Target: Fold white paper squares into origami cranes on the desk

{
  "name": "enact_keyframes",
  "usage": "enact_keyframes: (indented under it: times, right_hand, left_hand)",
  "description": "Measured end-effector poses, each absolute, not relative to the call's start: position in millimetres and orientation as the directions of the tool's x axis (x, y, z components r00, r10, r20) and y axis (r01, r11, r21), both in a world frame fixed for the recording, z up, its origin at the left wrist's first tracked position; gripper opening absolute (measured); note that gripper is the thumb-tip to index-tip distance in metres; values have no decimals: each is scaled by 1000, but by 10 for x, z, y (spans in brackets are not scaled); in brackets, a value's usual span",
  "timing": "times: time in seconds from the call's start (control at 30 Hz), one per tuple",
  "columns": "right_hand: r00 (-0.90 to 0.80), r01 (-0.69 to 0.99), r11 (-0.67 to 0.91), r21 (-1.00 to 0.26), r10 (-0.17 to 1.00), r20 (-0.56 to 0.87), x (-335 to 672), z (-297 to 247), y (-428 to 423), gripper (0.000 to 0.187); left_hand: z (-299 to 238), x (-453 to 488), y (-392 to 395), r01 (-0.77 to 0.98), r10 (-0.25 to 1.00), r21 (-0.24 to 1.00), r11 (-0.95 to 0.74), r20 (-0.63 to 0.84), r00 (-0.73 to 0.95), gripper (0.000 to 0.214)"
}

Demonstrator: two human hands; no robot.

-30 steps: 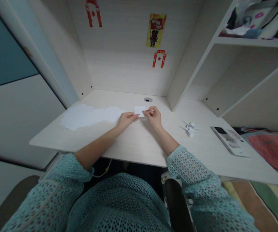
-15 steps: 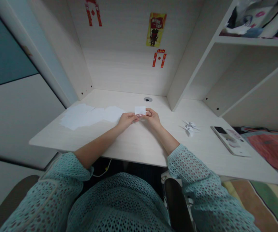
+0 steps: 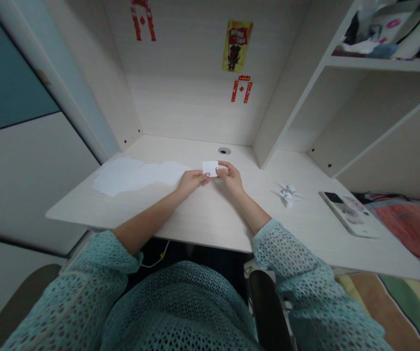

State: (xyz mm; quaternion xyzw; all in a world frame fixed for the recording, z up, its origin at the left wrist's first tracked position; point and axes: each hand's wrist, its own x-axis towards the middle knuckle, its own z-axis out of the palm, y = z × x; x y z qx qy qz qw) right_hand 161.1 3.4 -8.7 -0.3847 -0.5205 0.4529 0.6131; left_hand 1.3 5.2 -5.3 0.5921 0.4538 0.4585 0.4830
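Note:
A small white piece of paper [image 3: 210, 168] is held up between my two hands, above the middle of the desk. My left hand [image 3: 192, 182] pinches its lower left corner between thumb and fingers. On the other side, my right hand [image 3: 231, 176] is closed on its right edge, with the thumb in front and the fingers behind. Loose white paper sheets [image 3: 125, 176] lie spread over the desk to the left of my hands. To the right rest several small folded white paper pieces [image 3: 288, 195].
The pale desk [image 3: 210, 224] has a round cable hole [image 3: 224, 151] near its back panel. A phone [image 3: 349, 214] lies at the right, by a red cloth [image 3: 407, 222]. An upright divider [image 3: 286, 87] and a filled shelf [image 3: 389, 62] stand right; a chair armrest [image 3: 268, 307] is below.
My right thumb has moved apart from my left thumb, toward the paper's right edge. The paper has shifted slightly left and more of its face shows.

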Motion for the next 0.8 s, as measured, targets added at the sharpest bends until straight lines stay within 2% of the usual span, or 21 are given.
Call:
enact_keyframes:
  times: [0.13,0.23,0.4,0.47,0.57,0.67,0.73,0.8]
  right_hand:
    - [96,-163,305,-938,951,293,1592,-101,25,50]
    - [113,-169,319,-933,946,303,1589,-115,31,48]
    - [26,60,428,-902,902,430,1605,-44,-41,35]
    - [-19,162,488,-857,870,492,1608,1,-93,30]
    - [-51,231,530,-816,844,534,1593,19,-129,25]
    - [8,190,489,-851,866,499,1561,-46,-86,27]
    - [42,115,412,-904,907,419,1544,-110,-34,34]
    - [23,107,325,-940,944,329,1537,-164,9,41]
  left_hand:
    - [-81,40,26,100,955,974,-205,176,240,37]
    - [-75,67,-17,124,931,962,-244,197,306,38]
    - [-21,47,-42,296,935,903,-311,236,263,44]
    - [-8,28,-37,327,942,894,-307,237,238,46]
    - [1,17,-32,328,946,894,-305,243,217,45]
    - [17,23,-29,281,940,904,-323,271,209,40]
    - [33,26,-23,257,937,904,-342,307,169,39]
    - [46,25,-11,244,934,902,-356,338,112,41]
